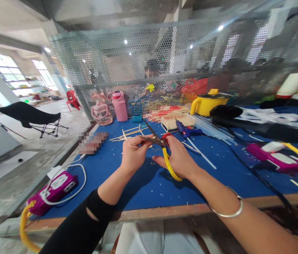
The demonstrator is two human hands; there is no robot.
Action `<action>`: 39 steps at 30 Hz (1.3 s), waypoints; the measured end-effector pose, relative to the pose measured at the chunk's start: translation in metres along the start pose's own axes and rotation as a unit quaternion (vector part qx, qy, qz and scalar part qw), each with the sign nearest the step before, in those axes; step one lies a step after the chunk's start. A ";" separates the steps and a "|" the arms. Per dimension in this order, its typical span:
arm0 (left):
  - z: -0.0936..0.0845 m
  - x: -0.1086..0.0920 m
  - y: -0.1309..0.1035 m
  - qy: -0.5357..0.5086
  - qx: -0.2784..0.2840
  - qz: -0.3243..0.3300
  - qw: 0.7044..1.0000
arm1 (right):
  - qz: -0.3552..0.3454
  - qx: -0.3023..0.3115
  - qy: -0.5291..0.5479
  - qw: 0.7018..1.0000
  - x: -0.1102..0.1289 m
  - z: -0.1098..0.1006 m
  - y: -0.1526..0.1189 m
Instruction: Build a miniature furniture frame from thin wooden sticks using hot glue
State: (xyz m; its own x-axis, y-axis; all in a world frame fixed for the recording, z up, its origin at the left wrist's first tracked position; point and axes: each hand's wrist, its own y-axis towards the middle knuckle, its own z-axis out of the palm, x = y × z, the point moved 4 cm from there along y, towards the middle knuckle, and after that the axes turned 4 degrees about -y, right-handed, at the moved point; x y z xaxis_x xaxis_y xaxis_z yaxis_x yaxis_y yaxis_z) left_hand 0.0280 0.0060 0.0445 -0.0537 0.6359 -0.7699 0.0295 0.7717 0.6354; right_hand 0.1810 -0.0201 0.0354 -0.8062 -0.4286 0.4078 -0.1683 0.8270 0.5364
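My right hand (179, 155) grips a pair of scissors (159, 141), its blades parted and pointing away to the left. One handle is red; a yellow band (170, 168) with dark marks, like measuring tape, curves around the other. My left hand (135, 151) is closed in a pinch at the lower blade; what its fingertips hold is too small to make out. Just beyond the hands lies a small frame of thin wooden sticks (133, 132). Behind the scissors stands a tray-like stick structure (177, 123), with a blue glue gun (187, 130) beside it.
Red-and-natural sticks (166, 113), clear glue sticks (213, 128) and a yellow pot (212, 104) stand along the back, before a perforated screen (127, 63). A pink bottle (120, 107) is back left. Purple power strips (55, 190) with cords lie at both sides.
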 end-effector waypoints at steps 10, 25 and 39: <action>-0.002 0.001 0.001 0.003 0.006 0.035 0.999 | -0.005 0.022 0.033 0.999 0.000 0.000 -0.002; -0.001 -0.008 -0.001 0.032 0.003 0.058 0.998 | 0.013 -0.006 0.029 0.999 -0.003 0.000 -0.005; -0.003 -0.008 0.000 0.031 -0.006 0.055 0.998 | 0.065 0.020 0.003 0.998 -0.007 0.007 -0.008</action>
State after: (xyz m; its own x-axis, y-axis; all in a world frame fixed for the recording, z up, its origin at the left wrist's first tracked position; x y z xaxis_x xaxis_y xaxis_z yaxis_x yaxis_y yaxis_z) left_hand 0.0254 0.0005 0.0507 -0.1123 0.7146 -0.6905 0.0270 0.6968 0.7167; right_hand 0.1836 -0.0209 0.0229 -0.8191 -0.3193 0.4767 -0.0854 0.8894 0.4491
